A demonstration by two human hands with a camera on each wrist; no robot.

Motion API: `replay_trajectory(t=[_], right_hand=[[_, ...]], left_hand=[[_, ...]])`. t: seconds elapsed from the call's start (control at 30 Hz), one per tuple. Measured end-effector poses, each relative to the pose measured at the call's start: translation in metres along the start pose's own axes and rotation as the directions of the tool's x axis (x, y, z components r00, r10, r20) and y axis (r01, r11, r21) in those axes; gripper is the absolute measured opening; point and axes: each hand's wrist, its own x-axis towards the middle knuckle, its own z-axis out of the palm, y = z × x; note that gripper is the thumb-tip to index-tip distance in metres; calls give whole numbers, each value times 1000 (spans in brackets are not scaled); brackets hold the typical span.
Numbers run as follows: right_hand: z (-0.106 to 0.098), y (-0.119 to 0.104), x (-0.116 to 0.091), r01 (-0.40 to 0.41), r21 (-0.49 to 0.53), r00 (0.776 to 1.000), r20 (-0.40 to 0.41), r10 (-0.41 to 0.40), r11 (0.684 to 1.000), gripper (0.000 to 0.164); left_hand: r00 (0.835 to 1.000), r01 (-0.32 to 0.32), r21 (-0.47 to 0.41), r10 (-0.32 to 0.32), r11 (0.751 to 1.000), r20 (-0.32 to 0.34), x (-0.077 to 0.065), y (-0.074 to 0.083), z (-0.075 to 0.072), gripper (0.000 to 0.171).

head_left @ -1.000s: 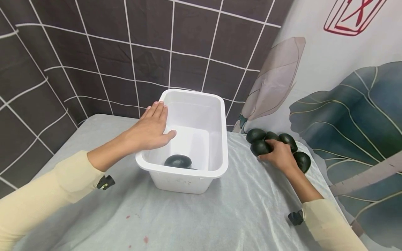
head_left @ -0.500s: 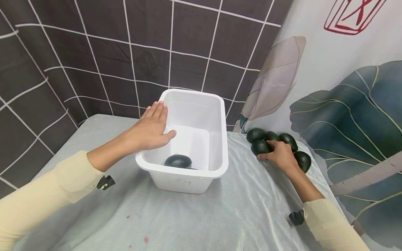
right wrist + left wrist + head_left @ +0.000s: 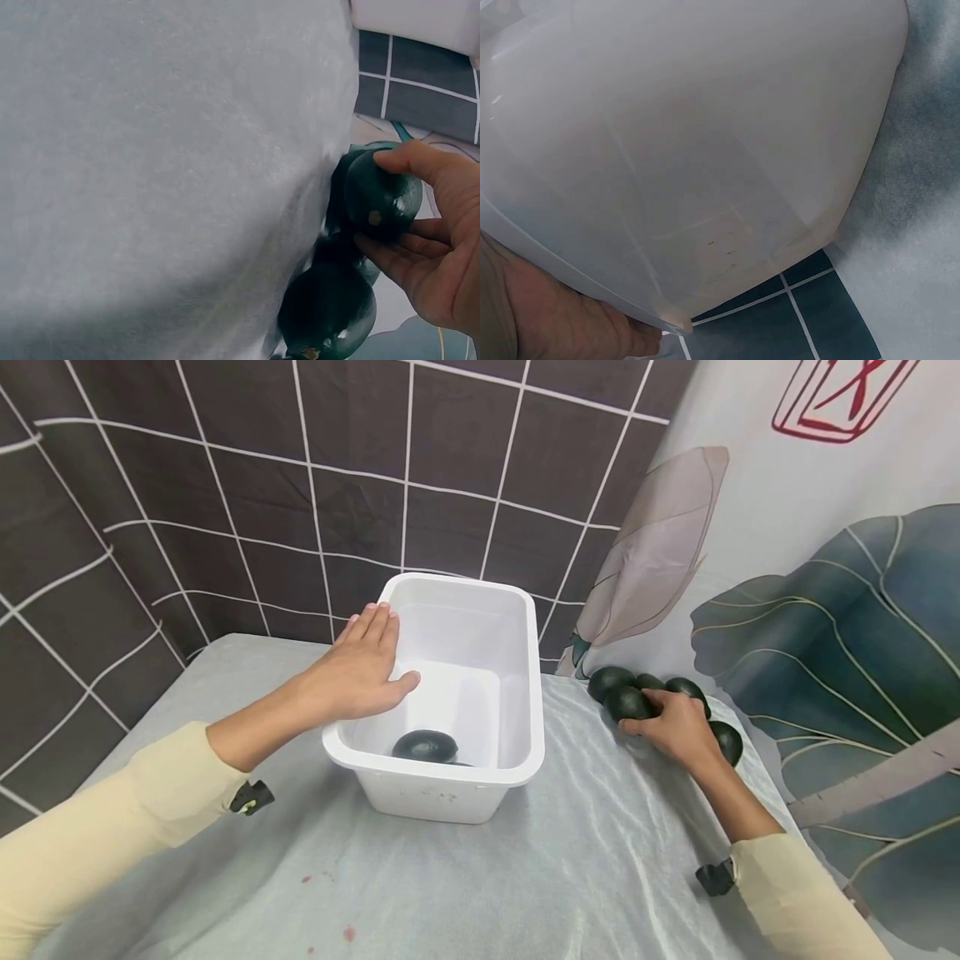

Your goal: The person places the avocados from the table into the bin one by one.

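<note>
My left hand [image 3: 360, 668] lies with straight fingers on the left rim of a white plastic tub [image 3: 435, 797]. In the left wrist view, part of that hand [image 3: 577, 322] shows under the tub's rim [image 3: 592, 285]. One dark green avocado [image 3: 425, 746] lies inside the tub near its front wall. To the right, my right hand [image 3: 678, 727] grips another avocado [image 3: 627, 703] between thumb and fingers. From the right wrist view, the held avocado [image 3: 382, 195] shows a brown stem scar, and its thumb is on one side with fingers on the other.
Around the right hand sit several more avocados, among them one at the back left [image 3: 609, 681], one behind [image 3: 688, 691] and one at the right [image 3: 727, 742]. A grey cloth [image 3: 525, 877] covers the table. Dark tiled-pattern fabric [image 3: 360, 510] hangs behind the tub.
The right hand and its avocado have shifted slightly up and to the right within the group. The left hand and the tub have stayed in place.
</note>
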Motion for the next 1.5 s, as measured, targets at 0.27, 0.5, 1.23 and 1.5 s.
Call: replay_trajectory(t=[0.27, 0.5, 1.23, 1.5], right_hand=[[-4, -4, 0, -27, 10, 999, 22, 27, 1000, 92], [-6, -6, 3, -2, 1, 1000, 7, 2, 1000, 90], [-23, -33, 19, 118, 37, 988, -101, -113, 992, 68], [-23, -40, 22, 134, 51, 982, -142, -125, 990, 59]], left_hand=[[1000, 0, -8, 0, 1000, 6, 1, 0, 2, 96], [1000, 6, -10, -6, 1000, 5, 2, -1, 2, 95], [1000, 15, -9, -14, 1000, 11, 1, -2, 0, 96], [1000, 8, -14, -7, 1000, 11, 1, -2, 1, 96]])
